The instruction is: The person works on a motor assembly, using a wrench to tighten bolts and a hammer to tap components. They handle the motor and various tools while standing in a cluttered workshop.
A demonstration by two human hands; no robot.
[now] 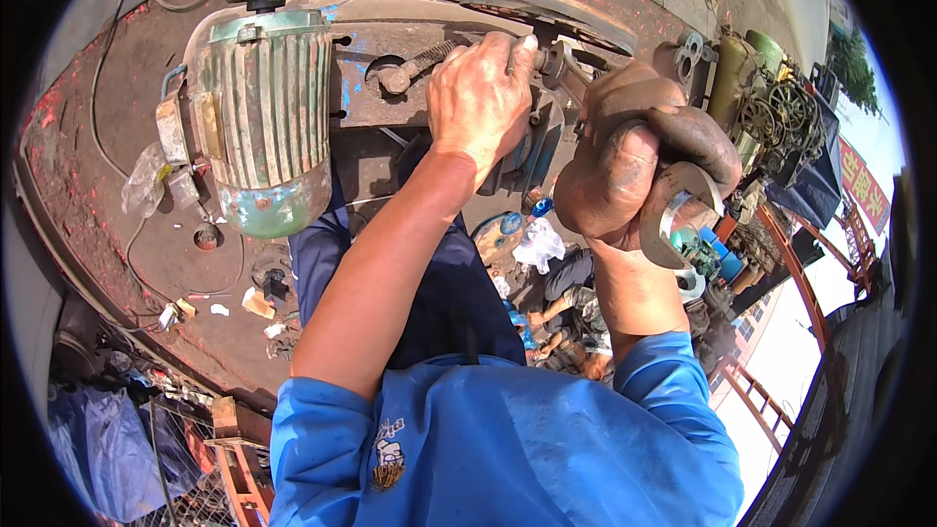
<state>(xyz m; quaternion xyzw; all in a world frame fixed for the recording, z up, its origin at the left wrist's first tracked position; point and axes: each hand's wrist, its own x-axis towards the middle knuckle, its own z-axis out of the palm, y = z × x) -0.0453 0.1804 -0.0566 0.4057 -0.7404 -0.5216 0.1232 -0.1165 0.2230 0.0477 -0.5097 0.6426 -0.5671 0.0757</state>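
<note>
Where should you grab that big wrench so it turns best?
Probably at the far end of the wrench handle, where the right hand wraps it, coming from the side: the long flat bar gives most leverage there. The left hand steadies the threaded rod.

1. The left hand (483,98) covers whatever part it presses on; its fingertips hide the contact spot on the machine frame (390,88).
2. The right hand (634,171) wraps the wrench (678,220), so the shank inside the fist is hidden; only the open end shows below the grip.
3. Where the wrench's far end meets the machine, above the fist, cannot be told.
4. The clutter (771,107) right of the fist is too small to identify.
</note>
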